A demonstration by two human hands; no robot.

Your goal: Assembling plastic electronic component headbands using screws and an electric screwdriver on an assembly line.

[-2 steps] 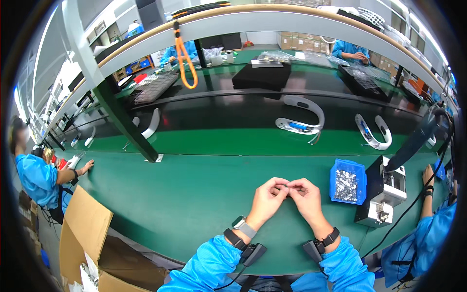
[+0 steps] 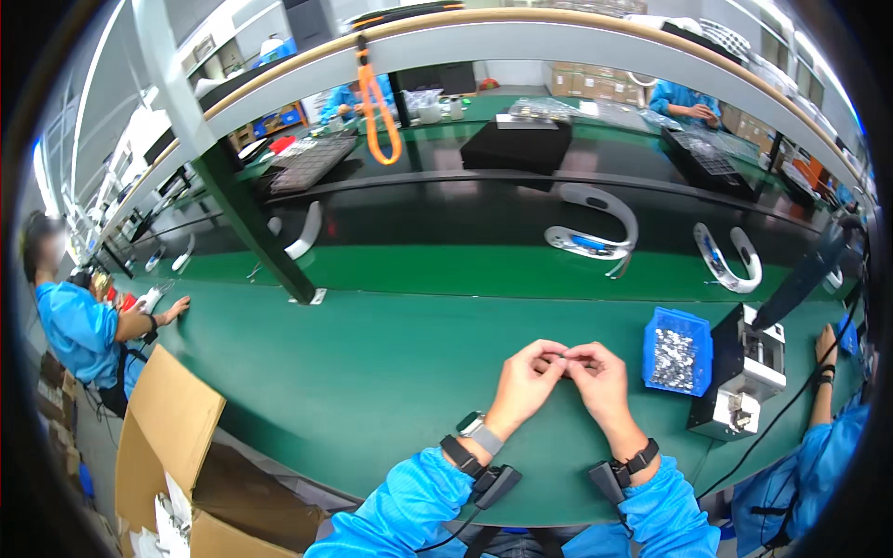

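My left hand (image 2: 528,379) and my right hand (image 2: 596,376) meet fingertip to fingertip above the green tabletop (image 2: 391,372). Thumbs and forefingers of both are pinched together; whatever lies between them is too small or hidden to make out. Just right of my right hand stands a blue plastic bin (image 2: 677,352) filled with small silvery metal parts (image 2: 672,361). Beyond it is a black and silver bench device (image 2: 739,372) with a metal mechanism on its near side.
White U-shaped devices (image 2: 593,247) lie on the dark belt (image 2: 446,219) across the table. A green post (image 2: 251,228) rises at left, under a shelf with an orange strap (image 2: 379,121). An open cardboard box (image 2: 172,418) stands near left. Co-workers sit on both sides.
The whole view has shifted slightly, so the scene sits a little farther right. Both hands keep their fingertips pinched together, with little visible change in pose.
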